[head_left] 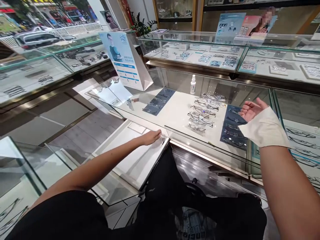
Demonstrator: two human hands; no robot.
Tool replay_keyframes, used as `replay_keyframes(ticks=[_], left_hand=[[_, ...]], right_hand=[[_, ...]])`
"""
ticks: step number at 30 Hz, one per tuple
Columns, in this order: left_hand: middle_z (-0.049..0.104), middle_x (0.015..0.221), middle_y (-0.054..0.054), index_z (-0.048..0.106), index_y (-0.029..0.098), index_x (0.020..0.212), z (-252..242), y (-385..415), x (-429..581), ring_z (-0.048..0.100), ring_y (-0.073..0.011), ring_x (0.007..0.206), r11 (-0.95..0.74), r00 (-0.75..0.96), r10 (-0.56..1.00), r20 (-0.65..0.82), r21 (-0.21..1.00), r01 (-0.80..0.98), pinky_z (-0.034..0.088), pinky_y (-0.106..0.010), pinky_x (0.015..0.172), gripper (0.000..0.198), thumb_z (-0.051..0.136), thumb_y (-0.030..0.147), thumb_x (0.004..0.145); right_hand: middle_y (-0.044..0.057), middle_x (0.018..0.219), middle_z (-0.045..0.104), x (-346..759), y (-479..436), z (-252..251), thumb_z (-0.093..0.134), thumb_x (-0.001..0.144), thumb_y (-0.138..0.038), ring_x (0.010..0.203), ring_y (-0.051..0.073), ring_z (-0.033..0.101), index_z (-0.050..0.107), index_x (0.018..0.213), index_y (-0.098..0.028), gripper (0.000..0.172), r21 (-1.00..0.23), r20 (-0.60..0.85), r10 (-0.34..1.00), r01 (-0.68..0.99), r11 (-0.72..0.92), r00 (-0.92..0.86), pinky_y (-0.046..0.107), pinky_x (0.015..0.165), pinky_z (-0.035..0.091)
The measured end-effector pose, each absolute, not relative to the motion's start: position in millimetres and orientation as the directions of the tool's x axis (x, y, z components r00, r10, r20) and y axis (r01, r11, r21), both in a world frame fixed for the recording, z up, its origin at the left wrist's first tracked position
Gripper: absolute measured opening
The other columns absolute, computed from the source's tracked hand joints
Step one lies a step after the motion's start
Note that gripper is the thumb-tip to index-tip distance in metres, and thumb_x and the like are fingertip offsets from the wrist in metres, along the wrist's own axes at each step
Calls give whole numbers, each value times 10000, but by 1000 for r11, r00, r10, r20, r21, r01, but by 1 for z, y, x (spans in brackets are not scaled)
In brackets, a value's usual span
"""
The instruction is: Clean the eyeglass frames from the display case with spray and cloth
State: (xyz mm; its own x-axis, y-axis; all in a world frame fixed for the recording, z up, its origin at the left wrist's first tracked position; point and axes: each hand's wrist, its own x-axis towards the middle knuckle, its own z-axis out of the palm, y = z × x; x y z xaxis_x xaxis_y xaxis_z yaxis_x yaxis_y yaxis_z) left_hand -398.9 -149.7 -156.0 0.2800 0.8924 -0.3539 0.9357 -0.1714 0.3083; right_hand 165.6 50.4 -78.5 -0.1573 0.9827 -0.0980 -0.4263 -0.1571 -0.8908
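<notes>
My left hand (151,137) is closed at the near corner of the glass counter, by the open white drawer-like compartment (140,156). What its fingers hold, if anything, is hidden. My right hand (253,109) hovers over the right side of the counter, palm turned up, fingers loosely curled and apart. A cream cloth (266,130) drapes across its wrist and lower palm. Beneath the glass, several pairs of eyeglasses (203,111) lie in a column, between a dark display mat (232,128) near my right hand and another dark mat (160,101). A white spray bottle (193,85) stands upright on the glass.
A blue-and-white folded sign (126,61) stands at the counter's far left corner. More glass showcases with eyeglasses line the back (200,55), the left (45,71) and the right (303,143). A potted plant (142,25) is behind. My legs (165,180) are beneath the counter's near edge.
</notes>
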Motion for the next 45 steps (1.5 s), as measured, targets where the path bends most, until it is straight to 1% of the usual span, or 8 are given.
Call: replay_keyframes(ticks=[4,8,12,18,23,28,38,45], left_hand=[[745,1021,-140,575,242,1025,-162,-115,-445,690,-287,944,-75,141,946,-293,224,972,531,-408,935,450,230,515,1118],[733,906,-151,647,202,1060,-166,-77,-482,678,-306,831,91,-69,976,-205,101,991,524,-428,827,440,295,460,1112],[758,1078,-223,709,173,1108,-174,-46,-507,709,-392,1075,180,-180,982,-55,-5,984,521,-482,927,438,329,391,1112],[700,1430,-268,776,157,1242,-191,-10,-533,561,-464,1379,92,-85,993,80,-86,992,445,-622,1098,409,426,238,1048],[603,1633,-262,835,143,1177,-212,19,-555,465,-492,1511,-6,14,997,70,-117,993,381,-670,1171,385,539,151,932],[604,1686,-198,841,146,1052,-226,46,-570,413,-472,1570,-133,138,990,36,-120,984,363,-670,1185,368,488,106,955],[797,1223,-289,813,102,1006,-230,72,-564,580,-475,1331,-172,175,984,30,-82,982,393,-650,1095,272,610,80,826],[780,1068,-257,793,135,907,-218,46,-553,602,-451,1199,-126,131,990,55,-83,989,400,-596,1024,188,650,148,786]], right_hand=[[85,773,575,175,53,-86,487,1135,-523,648,168,537,807,886,-249,490,-867,-120,971,-454,-205,-209,394,606,473],[88,788,577,182,56,-90,601,1079,-570,679,169,553,811,925,-245,416,-869,-104,969,-454,-199,-225,397,616,499],[50,777,559,186,58,-91,927,747,-641,681,175,501,789,915,-237,458,-886,-121,971,-419,-199,-206,375,572,500],[46,798,522,186,48,-83,978,611,-691,688,189,450,803,934,-245,578,-919,-143,978,-347,-188,-152,403,531,442],[45,832,425,185,38,-72,943,610,-745,708,204,385,775,890,-285,564,-945,-179,977,-256,-204,-115,427,542,356],[22,883,282,185,34,-63,888,604,-786,737,234,294,691,806,-316,548,-957,-223,970,-170,-237,-94,446,604,261],[16,861,271,169,18,-63,790,750,-738,708,225,244,611,824,-303,476,-954,-183,983,-240,-180,-10,420,603,215],[42,799,426,185,37,-74,925,611,-741,683,210,382,725,887,-303,555,-939,-217,974,-258,-226,-65,428,510,361]])
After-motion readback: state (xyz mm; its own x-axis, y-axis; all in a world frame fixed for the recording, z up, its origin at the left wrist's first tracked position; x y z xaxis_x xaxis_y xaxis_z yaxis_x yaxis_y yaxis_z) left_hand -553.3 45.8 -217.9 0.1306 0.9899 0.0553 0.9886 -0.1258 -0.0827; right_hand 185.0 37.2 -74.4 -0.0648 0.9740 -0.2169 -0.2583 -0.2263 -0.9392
